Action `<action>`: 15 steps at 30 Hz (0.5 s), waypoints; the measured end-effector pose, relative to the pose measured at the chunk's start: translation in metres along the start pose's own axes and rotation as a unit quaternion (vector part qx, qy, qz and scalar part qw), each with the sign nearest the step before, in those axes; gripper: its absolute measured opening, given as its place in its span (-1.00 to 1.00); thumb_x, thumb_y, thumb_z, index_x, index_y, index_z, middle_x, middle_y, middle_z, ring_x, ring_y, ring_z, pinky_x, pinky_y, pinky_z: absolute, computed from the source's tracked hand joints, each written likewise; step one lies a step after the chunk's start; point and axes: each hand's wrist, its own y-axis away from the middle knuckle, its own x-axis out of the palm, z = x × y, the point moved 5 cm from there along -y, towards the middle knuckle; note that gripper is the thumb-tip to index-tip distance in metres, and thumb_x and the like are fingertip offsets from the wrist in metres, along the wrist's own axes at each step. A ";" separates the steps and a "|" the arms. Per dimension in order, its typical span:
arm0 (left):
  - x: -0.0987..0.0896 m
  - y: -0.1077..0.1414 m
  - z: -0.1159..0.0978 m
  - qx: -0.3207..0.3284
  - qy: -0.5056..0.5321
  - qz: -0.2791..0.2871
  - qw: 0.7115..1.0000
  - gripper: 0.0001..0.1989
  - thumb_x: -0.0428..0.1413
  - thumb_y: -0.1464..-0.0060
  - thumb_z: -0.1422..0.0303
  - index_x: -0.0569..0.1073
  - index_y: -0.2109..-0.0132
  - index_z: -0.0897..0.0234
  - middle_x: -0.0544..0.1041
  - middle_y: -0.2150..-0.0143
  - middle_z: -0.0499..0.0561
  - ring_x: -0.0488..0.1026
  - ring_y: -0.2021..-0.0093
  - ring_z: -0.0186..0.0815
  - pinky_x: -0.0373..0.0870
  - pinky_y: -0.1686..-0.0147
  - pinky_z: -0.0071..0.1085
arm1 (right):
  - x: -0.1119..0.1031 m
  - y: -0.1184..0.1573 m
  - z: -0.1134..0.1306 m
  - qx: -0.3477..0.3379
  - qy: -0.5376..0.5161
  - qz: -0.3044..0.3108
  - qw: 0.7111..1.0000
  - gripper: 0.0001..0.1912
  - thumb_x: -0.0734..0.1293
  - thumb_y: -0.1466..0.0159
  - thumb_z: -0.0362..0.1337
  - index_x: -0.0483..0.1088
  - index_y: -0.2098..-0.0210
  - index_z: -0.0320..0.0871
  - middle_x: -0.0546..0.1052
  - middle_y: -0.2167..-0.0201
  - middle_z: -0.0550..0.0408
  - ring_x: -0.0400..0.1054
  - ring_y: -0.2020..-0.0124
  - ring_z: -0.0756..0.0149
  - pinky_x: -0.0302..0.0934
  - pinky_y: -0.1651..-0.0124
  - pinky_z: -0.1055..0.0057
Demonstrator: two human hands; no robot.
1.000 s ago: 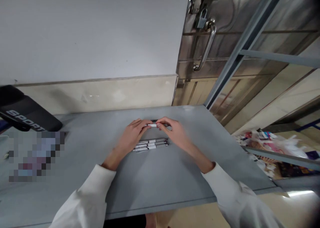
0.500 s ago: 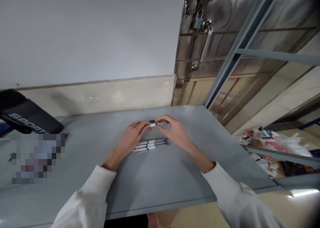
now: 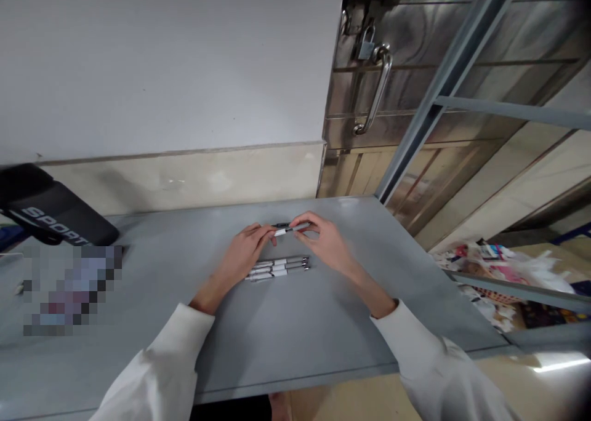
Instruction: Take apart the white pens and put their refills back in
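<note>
A white-and-grey pen (image 3: 281,231) is held level between my two hands, just above the table. My left hand (image 3: 247,245) pinches its white end with closed fingers. On its grey end, the thumb and fingertips of my right hand (image 3: 325,242) are closed. Whether the pen is in one piece or parted at its dark middle, I cannot tell. Just behind it lies a dark, slim item (image 3: 281,225), partly hidden. Several similar pens (image 3: 279,267) lie side by side on the table nearer to me, their left ends partly covered by my left hand.
The grey table (image 3: 286,341) meets a wall at the back. A black case marked SPORT (image 3: 60,208) and a blurred-out flat item (image 3: 76,292) are at the left. On the right stand a metal frame (image 3: 429,119) and a shelf with bagged goods (image 3: 508,267).
My right hand has shifted slightly to the right, and more of the pen's dark middle shows between my fingers. The pens on the table have stayed put.
</note>
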 end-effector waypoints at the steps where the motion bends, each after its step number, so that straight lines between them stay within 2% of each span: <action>1: 0.000 0.000 0.001 -0.004 0.007 -0.003 1.000 -0.68 -0.18 -0.39 0.26 0.47 0.12 0.16 0.55 0.15 -0.03 0.48 0.13 -0.27 0.39 0.07 -0.33 | -0.001 0.000 -0.001 0.006 -0.008 0.000 1.000 -0.87 0.32 -0.26 -0.25 0.45 0.20 -0.08 0.54 0.17 0.08 0.46 0.13 0.29 0.31 -0.05 0.30; 4: 0.000 0.001 0.002 -0.004 0.037 -0.011 0.999 -0.73 -0.14 -0.38 0.26 0.42 -0.02 0.14 0.54 0.06 -0.01 0.47 0.06 -0.27 0.39 0.02 -0.30 | -0.002 0.000 -0.002 0.023 -0.024 -0.007 0.999 -0.85 0.33 -0.26 -0.22 0.45 0.18 -0.08 0.55 0.14 0.08 0.47 0.12 0.28 0.30 -0.05 0.29; 8: -0.002 0.000 -0.003 0.025 0.053 -0.022 0.998 -0.69 -0.13 -0.38 0.30 0.36 -0.16 0.07 0.50 -0.06 -0.02 0.40 -0.05 -0.25 0.34 -0.08 -0.23 | -0.003 0.001 -0.002 0.042 -0.014 -0.024 0.999 -0.81 0.31 -0.28 -0.14 0.45 0.19 -0.08 0.56 0.16 0.06 0.48 0.15 0.26 0.30 -0.01 0.29; 15: -0.002 -0.002 0.000 0.037 0.009 -0.042 0.998 -0.68 -0.14 -0.38 0.34 0.39 -0.15 0.07 0.50 -0.05 0.00 0.37 -0.05 -0.24 0.27 -0.11 -0.17 | -0.011 0.000 -0.011 0.084 0.001 -0.081 0.993 -0.81 0.28 -0.29 -0.13 0.44 0.21 -0.08 0.58 0.24 0.07 0.48 0.22 0.25 0.30 0.08 0.31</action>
